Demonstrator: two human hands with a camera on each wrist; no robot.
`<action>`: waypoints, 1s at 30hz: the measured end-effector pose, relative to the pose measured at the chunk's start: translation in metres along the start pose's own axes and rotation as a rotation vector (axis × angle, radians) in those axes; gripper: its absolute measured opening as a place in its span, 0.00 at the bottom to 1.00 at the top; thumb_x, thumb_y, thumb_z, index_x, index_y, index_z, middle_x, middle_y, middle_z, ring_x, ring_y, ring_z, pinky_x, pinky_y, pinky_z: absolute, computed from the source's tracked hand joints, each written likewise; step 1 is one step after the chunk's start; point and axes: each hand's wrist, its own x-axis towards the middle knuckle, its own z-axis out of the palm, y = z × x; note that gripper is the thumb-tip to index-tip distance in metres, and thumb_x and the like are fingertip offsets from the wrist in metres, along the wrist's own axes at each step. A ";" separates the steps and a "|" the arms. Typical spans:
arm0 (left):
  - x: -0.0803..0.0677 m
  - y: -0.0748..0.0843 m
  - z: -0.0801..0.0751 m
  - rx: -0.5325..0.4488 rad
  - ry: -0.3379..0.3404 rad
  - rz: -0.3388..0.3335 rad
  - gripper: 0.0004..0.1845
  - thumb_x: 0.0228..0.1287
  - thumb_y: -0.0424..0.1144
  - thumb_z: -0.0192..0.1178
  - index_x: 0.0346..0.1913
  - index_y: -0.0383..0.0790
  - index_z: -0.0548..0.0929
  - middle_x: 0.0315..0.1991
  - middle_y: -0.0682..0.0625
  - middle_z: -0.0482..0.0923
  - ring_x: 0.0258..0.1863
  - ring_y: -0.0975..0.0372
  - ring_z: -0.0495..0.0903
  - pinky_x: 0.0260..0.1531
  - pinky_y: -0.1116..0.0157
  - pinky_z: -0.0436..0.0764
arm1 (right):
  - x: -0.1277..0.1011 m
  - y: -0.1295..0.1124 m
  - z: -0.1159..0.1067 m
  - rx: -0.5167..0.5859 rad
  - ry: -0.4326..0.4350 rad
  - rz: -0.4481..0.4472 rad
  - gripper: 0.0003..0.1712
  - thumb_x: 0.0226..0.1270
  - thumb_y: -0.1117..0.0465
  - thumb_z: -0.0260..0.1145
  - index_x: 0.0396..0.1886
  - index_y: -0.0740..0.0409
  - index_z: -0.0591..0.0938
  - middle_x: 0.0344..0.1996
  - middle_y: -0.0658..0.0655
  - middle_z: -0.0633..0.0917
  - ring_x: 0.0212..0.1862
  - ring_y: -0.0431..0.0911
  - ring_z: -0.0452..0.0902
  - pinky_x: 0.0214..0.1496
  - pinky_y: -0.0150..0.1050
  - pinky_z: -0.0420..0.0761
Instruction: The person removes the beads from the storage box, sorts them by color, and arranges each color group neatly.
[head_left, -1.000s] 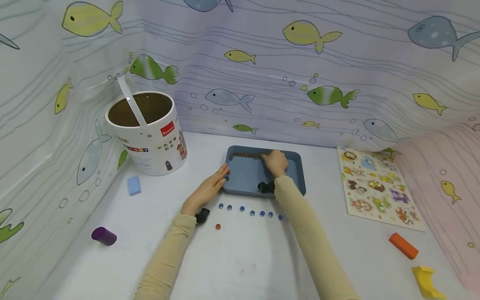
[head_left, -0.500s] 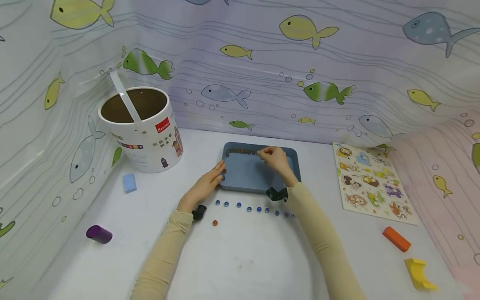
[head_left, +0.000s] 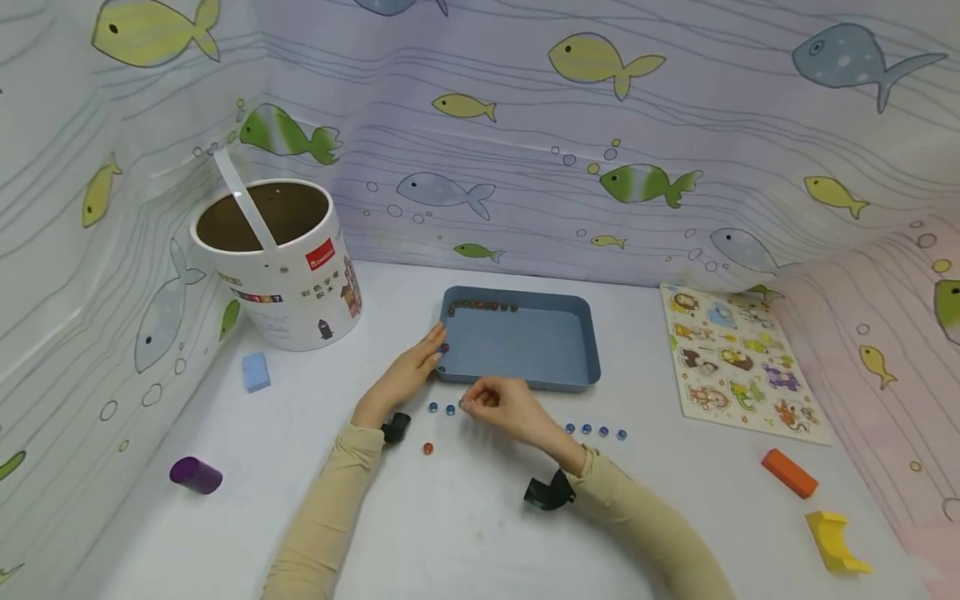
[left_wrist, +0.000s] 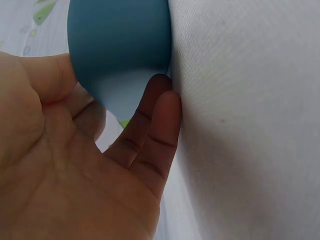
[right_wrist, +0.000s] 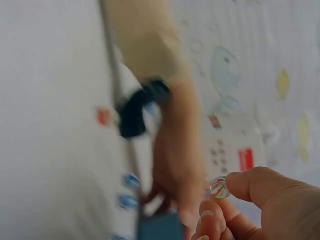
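Observation:
My right hand (head_left: pixel 510 410) pinches a clear glass marble (right_wrist: pixel 219 187) with orange and white swirls between thumb and fingertips, just in front of the blue-grey tray (head_left: pixel 517 350). Against the tray's left side rests my left hand (head_left: pixel 405 372); the left wrist view shows its thumb at the rim and its fingers (left_wrist: pixel 167 120) stretched along the outer wall. Dark reddish marbles (head_left: pixel 480 305) line the tray's back wall, with a few more down its left side. Blue marbles (head_left: pixel 450 410) lie in a row before the tray, the middle of the row hidden by my right hand.
A lone orange marble (head_left: pixel 428 448) lies nearer me. To the left are a white bucket (head_left: pixel 292 300), a light blue block (head_left: pixel 256 372) and a purple cylinder (head_left: pixel 197 475). An animal puzzle board (head_left: pixel 738 358), an orange block (head_left: pixel 790 472) and a yellow arch block (head_left: pixel 836 542) lie right.
My right hand has left the tray's back row and come forward to the blue marbles. One more marble shows at the back row's right end. The left hand stays at the tray.

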 end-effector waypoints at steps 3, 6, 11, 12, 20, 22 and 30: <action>0.001 -0.001 0.000 -0.005 0.004 0.005 0.27 0.78 0.39 0.41 0.76 0.37 0.54 0.79 0.46 0.44 0.76 0.48 0.50 0.75 0.47 0.52 | -0.012 0.004 0.021 -0.031 -0.067 -0.034 0.04 0.64 0.60 0.67 0.34 0.55 0.85 0.23 0.48 0.82 0.23 0.32 0.70 0.25 0.25 0.73; 0.001 -0.002 0.000 -0.010 0.007 0.017 0.28 0.78 0.39 0.42 0.76 0.36 0.54 0.79 0.45 0.44 0.76 0.47 0.50 0.75 0.47 0.53 | -0.020 0.010 0.036 -0.064 -0.102 -0.048 0.03 0.64 0.60 0.67 0.33 0.53 0.85 0.22 0.46 0.81 0.22 0.30 0.69 0.25 0.24 0.72; 0.001 -0.002 0.001 -0.008 0.009 0.027 0.28 0.78 0.39 0.42 0.75 0.36 0.54 0.79 0.45 0.45 0.76 0.47 0.50 0.75 0.47 0.53 | -0.025 0.018 0.048 -0.125 -0.106 -0.098 0.02 0.62 0.60 0.69 0.32 0.53 0.85 0.21 0.44 0.79 0.23 0.29 0.67 0.27 0.23 0.70; 0.001 -0.001 0.001 -0.005 0.010 0.028 0.27 0.78 0.39 0.42 0.75 0.36 0.55 0.79 0.45 0.45 0.76 0.47 0.51 0.75 0.47 0.53 | -0.025 0.018 0.049 -0.137 -0.109 -0.108 0.02 0.62 0.60 0.69 0.33 0.53 0.85 0.20 0.44 0.79 0.23 0.29 0.67 0.27 0.23 0.70; 0.000 -0.002 0.001 -0.014 0.009 0.019 0.28 0.78 0.40 0.42 0.76 0.36 0.54 0.79 0.46 0.45 0.76 0.48 0.50 0.75 0.47 0.52 | -0.020 0.011 0.035 -0.062 -0.178 -0.066 0.04 0.65 0.58 0.68 0.36 0.52 0.85 0.24 0.46 0.81 0.24 0.31 0.70 0.27 0.25 0.73; 0.000 -0.002 0.000 -0.010 0.003 0.011 0.28 0.79 0.40 0.41 0.76 0.37 0.54 0.79 0.47 0.44 0.77 0.48 0.50 0.75 0.47 0.52 | -0.015 0.008 0.025 -0.018 -0.173 -0.047 0.05 0.66 0.58 0.67 0.38 0.53 0.85 0.26 0.47 0.83 0.25 0.33 0.72 0.28 0.27 0.74; -0.001 0.000 0.000 -0.008 -0.006 -0.002 0.28 0.79 0.40 0.41 0.76 0.37 0.53 0.79 0.47 0.43 0.76 0.48 0.51 0.75 0.47 0.52 | 0.024 0.006 -0.020 0.040 -0.007 0.019 0.13 0.71 0.56 0.61 0.49 0.56 0.84 0.38 0.57 0.87 0.35 0.41 0.79 0.34 0.31 0.79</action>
